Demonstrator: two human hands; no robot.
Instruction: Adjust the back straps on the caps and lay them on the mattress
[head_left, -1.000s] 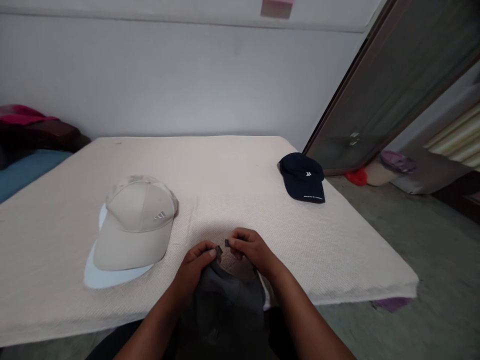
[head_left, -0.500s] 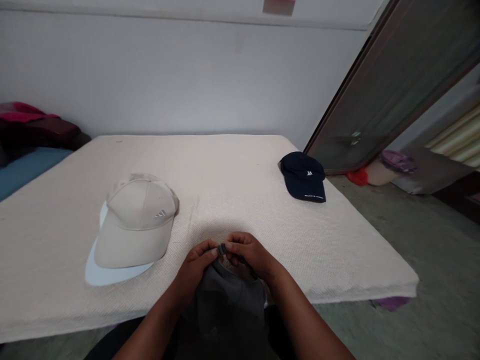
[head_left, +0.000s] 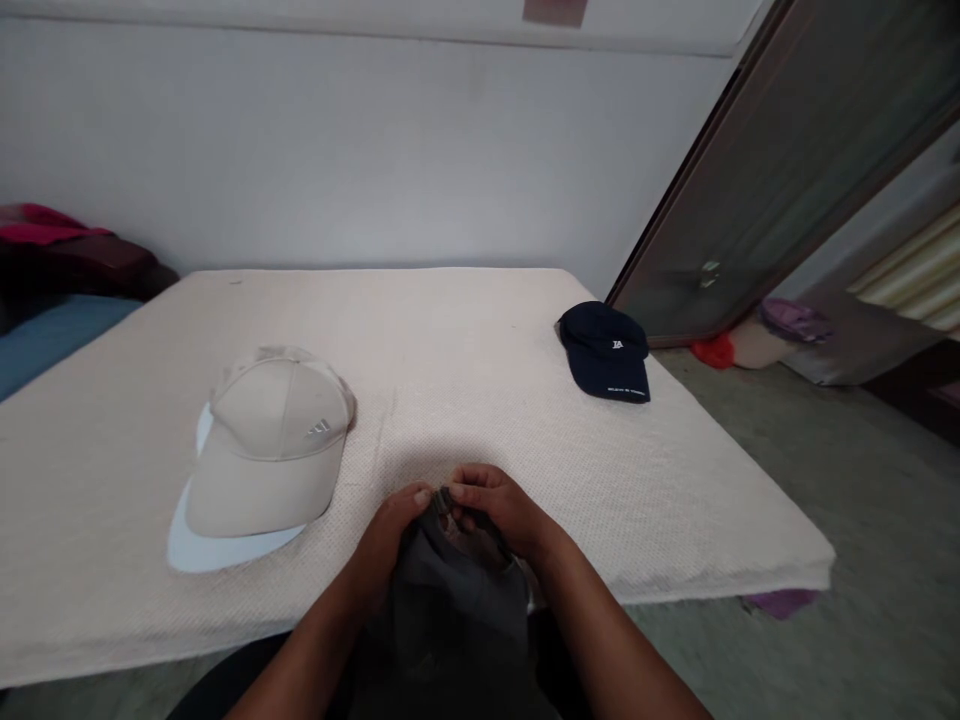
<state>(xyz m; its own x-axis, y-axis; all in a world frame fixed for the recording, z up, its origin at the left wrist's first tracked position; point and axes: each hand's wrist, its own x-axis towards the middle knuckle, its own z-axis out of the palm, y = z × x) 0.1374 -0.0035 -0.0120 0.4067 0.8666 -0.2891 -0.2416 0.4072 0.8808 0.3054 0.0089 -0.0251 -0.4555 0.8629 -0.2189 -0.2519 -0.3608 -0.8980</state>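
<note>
A dark grey cap (head_left: 461, 600) is held close to my body, its back strap and opening turned up toward the far side. My left hand (head_left: 394, 525) grips the left end of the strap with the thumb on top. On the other side, my right hand (head_left: 495, 505) pinches the strap near its small buckle (head_left: 442, 497). The two hands nearly meet there, and the fingertips beneath the strap are partly hidden. The cap's lower part is dark and hard to make out.
A beige cap (head_left: 274, 440) lies on a light blue cap (head_left: 187, 535) at the left of the cream-covered bed (head_left: 450, 350). A navy cap (head_left: 606, 352) sits near the right edge. Behind stands a white wall (head_left: 360, 150); a dark sliding door (head_left: 742, 200) is at right.
My left thumb and fingers have shifted slightly up and left along the strap. My right hand keeps its pinch, and the caps on the bed have not moved.
</note>
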